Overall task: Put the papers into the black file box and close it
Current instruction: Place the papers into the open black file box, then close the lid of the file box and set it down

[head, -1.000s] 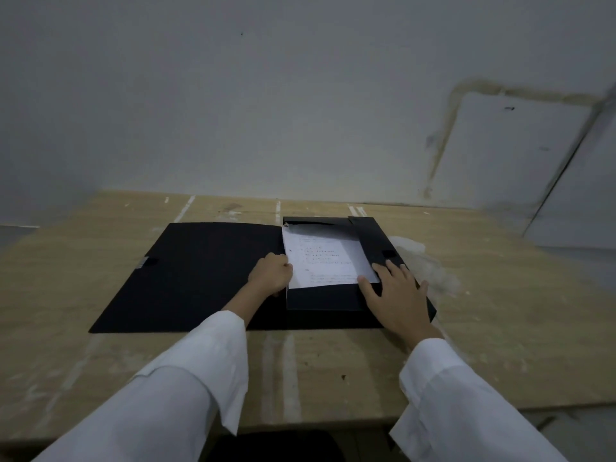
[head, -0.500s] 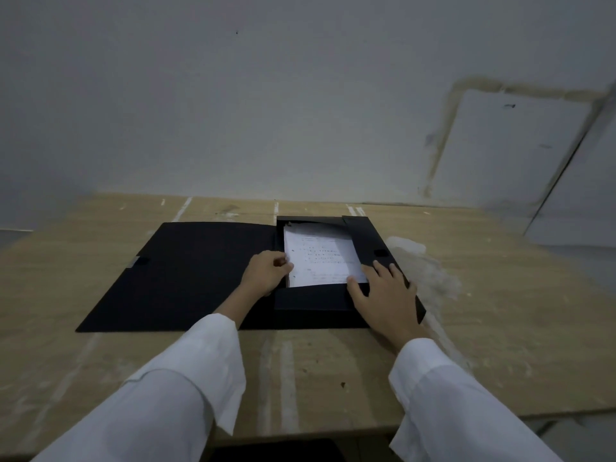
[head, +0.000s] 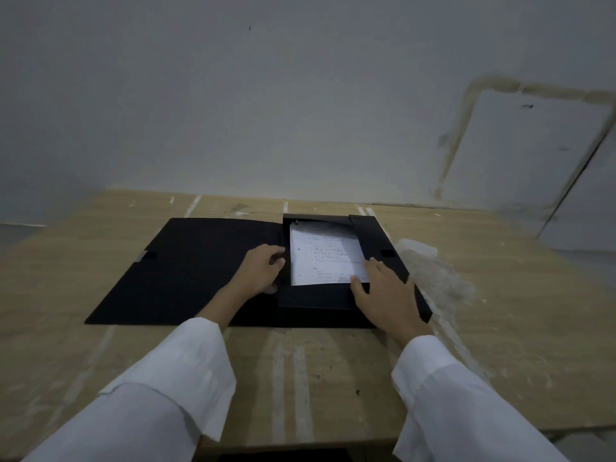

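Observation:
The black file box (head: 316, 300) lies open on the wooden table, its lid (head: 186, 268) spread flat to the left. A stack of white papers (head: 321, 258) with printed text lies inside the box tray. My left hand (head: 261, 270) curls against the tray's left wall, fingers bent at the edge. My right hand (head: 388, 295) lies flat with fingers spread over the near right corner of the tray, fingertips touching the papers' lower right corner. A right side flap (head: 376, 241) with a small clasp patch stands along the papers' right edge.
The wooden table (head: 500, 295) carries white paint streaks and a pale smear right of the box. A grey wall rises just behind the table's far edge. The near table edge runs below my white sleeves.
Both hands stay at the box's sides. My left hand has curled tighter on the left wall, and my right fingertips have slid slightly onto the papers' corner. The view has shifted a little.

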